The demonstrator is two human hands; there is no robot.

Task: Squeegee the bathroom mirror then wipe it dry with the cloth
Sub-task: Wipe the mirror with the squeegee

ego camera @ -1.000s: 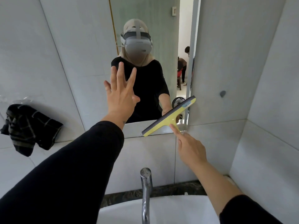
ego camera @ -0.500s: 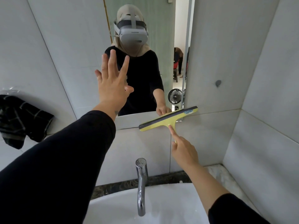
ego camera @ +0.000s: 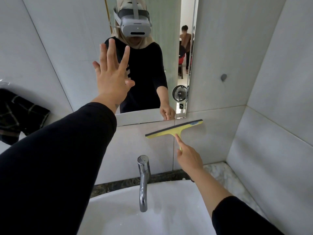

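The wall mirror point(ego camera: 71, 39) fills the upper middle of the head view and reflects a person in a headset. My left hand point(ego camera: 112, 77) is flat against the glass, fingers spread. My right hand point(ego camera: 188, 156) grips the handle of a yellow squeegee point(ego camera: 174, 128), index finger stretched along the handle. Its dark rubber blade rests on the grey tile just below the mirror's lower right corner. A dark checked cloth point(ego camera: 20, 116) hangs on the wall at the far left, apart from both hands.
A chrome tap point(ego camera: 144, 180) rises over the white basin point(ego camera: 169, 209) right below my arms. A marble ledge point(ego camera: 225, 173) runs behind the basin to the tiled right wall point(ego camera: 279, 116). A small round hook point(ego camera: 223, 77) sticks to the tile right of the mirror.
The squeegee slid down off the mirror's bottom edge onto the tile below. My left hand stayed flat on the glass. The view tilted downward.
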